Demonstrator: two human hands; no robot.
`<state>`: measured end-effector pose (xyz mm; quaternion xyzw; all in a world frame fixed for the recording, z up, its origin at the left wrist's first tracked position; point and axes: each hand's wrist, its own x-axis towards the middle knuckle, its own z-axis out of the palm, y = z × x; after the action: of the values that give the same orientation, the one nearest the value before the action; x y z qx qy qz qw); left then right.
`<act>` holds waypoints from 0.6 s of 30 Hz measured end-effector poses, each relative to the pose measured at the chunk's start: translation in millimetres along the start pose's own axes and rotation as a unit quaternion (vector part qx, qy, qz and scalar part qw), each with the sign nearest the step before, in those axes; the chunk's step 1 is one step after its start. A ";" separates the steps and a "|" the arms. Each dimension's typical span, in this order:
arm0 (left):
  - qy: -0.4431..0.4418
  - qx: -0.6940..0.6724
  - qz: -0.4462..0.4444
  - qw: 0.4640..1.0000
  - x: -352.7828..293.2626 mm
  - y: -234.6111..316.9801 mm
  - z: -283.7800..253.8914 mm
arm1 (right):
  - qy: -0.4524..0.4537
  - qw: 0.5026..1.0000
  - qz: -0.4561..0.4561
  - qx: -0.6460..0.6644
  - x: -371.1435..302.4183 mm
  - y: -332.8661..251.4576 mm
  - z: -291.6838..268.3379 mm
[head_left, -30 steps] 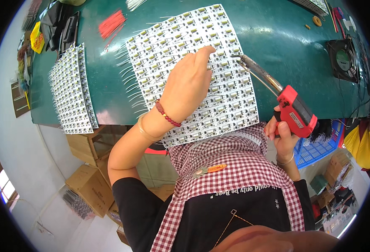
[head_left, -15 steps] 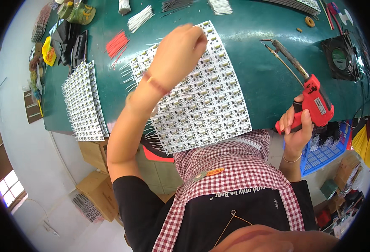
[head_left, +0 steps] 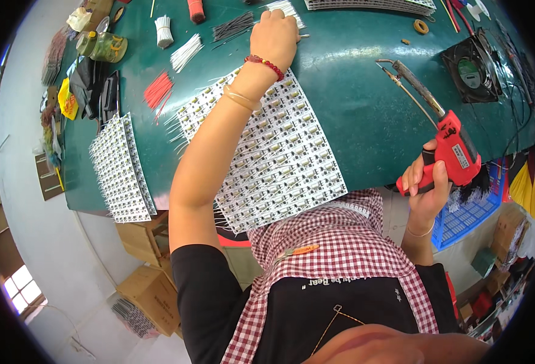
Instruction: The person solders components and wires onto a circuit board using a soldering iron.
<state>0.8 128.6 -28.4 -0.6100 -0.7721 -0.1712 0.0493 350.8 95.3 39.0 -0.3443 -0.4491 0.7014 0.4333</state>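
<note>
My right hand (head_left: 425, 185) grips the red handle of a soldering gun (head_left: 458, 148). Its long metal barrel points up and to the left, above the table's right half. My left hand (head_left: 274, 39) is closed just past the far edge of a white circuit board panel (head_left: 298, 155), close to a bundle of white wires (head_left: 287, 11). A short shiny metal end sticks out at the right of the left fingers; the rest of it is hidden. The panel carries many rows of small parts, with thin white wires poking out along its left side. My left forearm covers part of it.
On the green table (head_left: 383, 103) lie red wires (head_left: 158, 89), white wires (head_left: 187, 53) and black wires (head_left: 233, 27). Two wired panels (head_left: 122, 173) overlap at the left edge. A black fan (head_left: 472, 70) stands at the right, near a tape roll (head_left: 421, 26). A blue basket (head_left: 467, 221) sits below.
My left hand has moved away from me, off the panel and to the white wires at the back. The right hand holds the soldering gun much as before. The view has shifted slightly.
</note>
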 end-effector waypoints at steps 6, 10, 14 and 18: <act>0.060 0.099 0.037 0.993 -11.0 8.9 9.1 | -0.030 0.999 -0.024 0.009 1.9 1.8 4.1; 0.045 0.145 0.063 0.986 -15.5 16.9 2.3 | -0.027 0.999 -0.031 0.011 -4.0 2.9 4.0; 0.059 -0.018 0.063 0.996 -22.1 13.0 -13.5 | -0.033 0.999 -0.039 0.015 -8.1 -1.7 7.6; 0.010 -0.292 0.004 0.956 -53.1 49.0 -48.5 | -0.043 0.999 -0.017 0.019 -9.9 -1.9 12.1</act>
<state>54.6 73.4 11.9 -0.5991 -0.6854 -0.3953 -0.1227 344.6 82.6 46.0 -0.2978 -0.4593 0.7164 0.4325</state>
